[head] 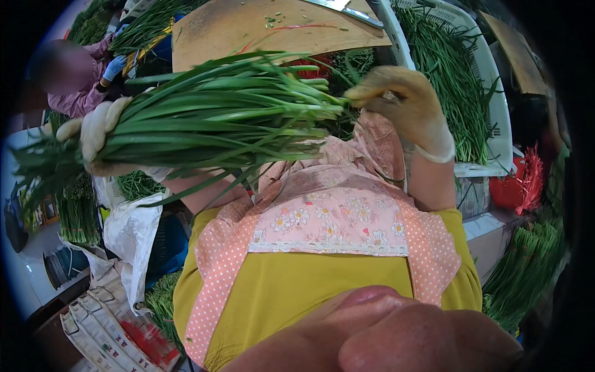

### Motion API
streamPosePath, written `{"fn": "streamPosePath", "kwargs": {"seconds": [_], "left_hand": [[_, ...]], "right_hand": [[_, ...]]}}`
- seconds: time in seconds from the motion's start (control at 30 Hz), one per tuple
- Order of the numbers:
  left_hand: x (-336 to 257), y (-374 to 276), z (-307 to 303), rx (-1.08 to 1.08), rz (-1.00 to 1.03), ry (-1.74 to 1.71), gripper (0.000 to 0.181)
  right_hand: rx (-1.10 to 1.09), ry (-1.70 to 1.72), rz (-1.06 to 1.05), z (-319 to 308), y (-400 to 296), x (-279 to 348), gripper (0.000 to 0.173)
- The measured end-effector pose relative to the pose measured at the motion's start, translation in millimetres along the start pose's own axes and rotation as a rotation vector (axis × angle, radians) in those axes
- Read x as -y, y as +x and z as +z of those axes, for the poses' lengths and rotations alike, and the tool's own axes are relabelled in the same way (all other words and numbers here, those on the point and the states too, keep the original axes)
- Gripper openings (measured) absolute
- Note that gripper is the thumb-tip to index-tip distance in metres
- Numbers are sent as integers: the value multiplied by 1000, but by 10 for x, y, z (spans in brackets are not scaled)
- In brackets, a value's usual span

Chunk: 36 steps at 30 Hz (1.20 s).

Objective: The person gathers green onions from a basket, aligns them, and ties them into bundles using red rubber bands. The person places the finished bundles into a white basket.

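My left hand (100, 132), in a pale, stained glove, grips a thick bunch of garlic chives (209, 121) around its leafy part. The bunch lies sideways in the air in front of my apron, with loose leaf tips past my hand on the left and pale cut stem ends pointing right. My right hand (404, 104), in a yellowish-brown stained glove, is raised at those stem ends. Its thumb and fingers come together beside the outermost stems; blur hides whether they pinch one. Some leaves droop below the bunch.
Ahead is a wooden board (209, 32) with scraps, red ties and a knife (362, 17). A white plastic crate (499, 111) of chives stands right, near a red container (506, 186). A gloved co-worker (76, 97) handles greens at left. Tied bundles (76, 209) stand lower left.
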<state>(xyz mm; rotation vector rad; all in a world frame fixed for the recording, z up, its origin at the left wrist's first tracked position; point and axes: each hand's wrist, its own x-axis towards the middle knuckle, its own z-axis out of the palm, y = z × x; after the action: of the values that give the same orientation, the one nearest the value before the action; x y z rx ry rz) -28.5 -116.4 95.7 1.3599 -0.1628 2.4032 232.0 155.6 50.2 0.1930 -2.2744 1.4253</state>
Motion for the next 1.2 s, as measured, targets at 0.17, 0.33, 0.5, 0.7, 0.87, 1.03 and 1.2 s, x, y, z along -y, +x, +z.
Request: {"fn": "streamPosePath", "kwargs": {"seconds": [0.17, 0.33, 0.5, 0.7, 0.87, 1.03, 1.2], "left_hand": [[-356, 21, -185, 37, 32, 177, 48], [-15, 29, -109, -3, -54, 94, 49], [-92, 6, -27, 57, -8, 163, 49], [126, -12, -52, 25, -54, 17, 49], [-199, 19, 33, 127, -12, 191, 44], [113, -25, -22, 94, 8, 4, 46], [111, -39, 48, 58, -74, 164, 49]], "right_hand": [[-36, -94, 229, -218, -429, -303, 37], [10, -59, 151, 240, 0, 12, 58], [-266, -156, 112, 89, -63, -72, 32], [81, -260, -362, 158, 259, -24, 35], [141, -670, 49, -202, -236, -390, 28], [-185, 83, 71, 108, 96, 85, 31], [65, -156, -67, 103, 198, 13, 17]]}}
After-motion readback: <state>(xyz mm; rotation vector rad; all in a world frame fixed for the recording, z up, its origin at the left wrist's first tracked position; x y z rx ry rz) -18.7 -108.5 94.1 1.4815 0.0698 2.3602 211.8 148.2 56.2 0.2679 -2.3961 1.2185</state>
